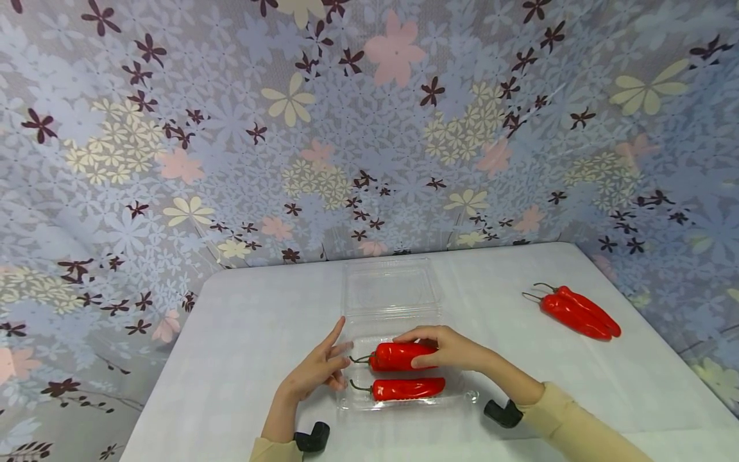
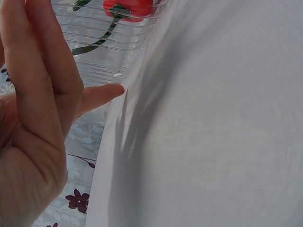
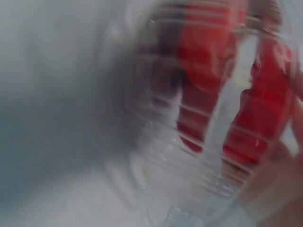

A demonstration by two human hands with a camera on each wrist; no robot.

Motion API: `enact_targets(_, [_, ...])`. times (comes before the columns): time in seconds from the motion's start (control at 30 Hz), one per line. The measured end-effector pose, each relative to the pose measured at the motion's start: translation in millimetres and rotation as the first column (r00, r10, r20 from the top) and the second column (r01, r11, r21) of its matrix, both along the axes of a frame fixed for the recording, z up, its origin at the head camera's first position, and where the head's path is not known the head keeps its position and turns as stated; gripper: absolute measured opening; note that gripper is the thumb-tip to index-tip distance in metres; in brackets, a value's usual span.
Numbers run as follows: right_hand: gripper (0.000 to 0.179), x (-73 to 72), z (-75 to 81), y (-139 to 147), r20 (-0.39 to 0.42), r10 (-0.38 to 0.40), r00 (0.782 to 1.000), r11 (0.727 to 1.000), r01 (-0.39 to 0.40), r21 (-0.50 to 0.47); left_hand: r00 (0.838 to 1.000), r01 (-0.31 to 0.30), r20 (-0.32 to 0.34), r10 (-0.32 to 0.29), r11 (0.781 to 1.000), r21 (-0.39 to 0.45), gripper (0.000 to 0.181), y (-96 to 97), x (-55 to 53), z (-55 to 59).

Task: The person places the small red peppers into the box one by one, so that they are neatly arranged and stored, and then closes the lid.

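Observation:
A clear plastic clamshell box lies on the table with its lid laid back. Inside, a red pepper lies along the front with its stem to the left. Behind it, my right hand grips another red pepper, thumb on the near side and fingers over the far side. Two thin stems show at this pepper's left end; whether a second pepper is under the hand I cannot tell. My left hand is at the box's left wall, fingers extended, holding nothing. Blur covers much of the right wrist view.
Two more red peppers lie side by side at the table's right. The white-covered table meets a flower-patterned cloth behind. Black wrist mounts sit on both forearms, close to the tabletop.

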State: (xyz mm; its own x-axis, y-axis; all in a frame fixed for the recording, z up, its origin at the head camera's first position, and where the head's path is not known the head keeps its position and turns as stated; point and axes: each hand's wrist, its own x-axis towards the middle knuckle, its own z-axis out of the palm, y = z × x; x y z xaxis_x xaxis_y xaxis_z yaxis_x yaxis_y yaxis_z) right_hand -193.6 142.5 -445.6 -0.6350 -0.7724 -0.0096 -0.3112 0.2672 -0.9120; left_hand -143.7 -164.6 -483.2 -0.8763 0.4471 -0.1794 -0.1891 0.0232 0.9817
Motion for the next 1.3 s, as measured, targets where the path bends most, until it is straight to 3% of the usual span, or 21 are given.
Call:
enact_targets(0.23, [0.040,3.5,-9.2,-5,-0.084,0.033,0.996,0.997,-0.027,0.068,1.000,-0.004,-0.001,0.004,1.000,-0.004,0.085,0.2,0.2,-0.1])
enact_targets(0.47, [0.040,7.4,-12.7,-9,-0.225,0.068,0.972,0.991,-0.041,0.124,1.000,-0.003,-0.009,0.003,1.000,-0.015,0.084,0.2,0.5,-0.4])
enact_targets(0.6, [0.041,10.5,-12.9,-11,-0.326,0.060,0.943,0.982,0.002,0.187,1.000,-0.004,-0.011,0.003,1.000,-0.018,0.084,0.2,0.6,-0.5])
enact_targets(0.8, [0.043,14.5,-13.6,-14,-0.469,0.077,0.880,0.954,0.071,0.291,1.000,-0.006,-0.013,0.006,1.000,-0.016,0.084,0.5,0.5,-0.7])
enact_targets(0.9, [0.042,14.2,-14.3,-15,-0.514,0.103,0.851,0.944,0.080,0.322,1.000,-0.006,-0.012,0.006,1.000,-0.012,0.084,0.8,0.2,-0.8])
enact_targets(0.97, [0.042,13.1,-14.8,-14,-0.525,0.115,0.843,0.938,0.081,0.336,1.000,-0.007,-0.012,0.007,1.000,-0.011,0.084,1.2,-0.2,-0.6])
enact_targets(1.1, [0.043,11.0,-11.2,-13,-0.488,0.097,0.867,0.950,0.065,0.305,1.000,-0.008,-0.012,0.008,1.000,-0.011,0.084,1.8,-0.7,0.1])
enact_targets(1.3, [0.047,2.6,12.9,-5,-0.399,0.033,0.916,0.992,0.018,0.122,1.000,-0.013,-0.008,0.013,1.000,-0.012,0.085,2.1,-1.5,1.2])
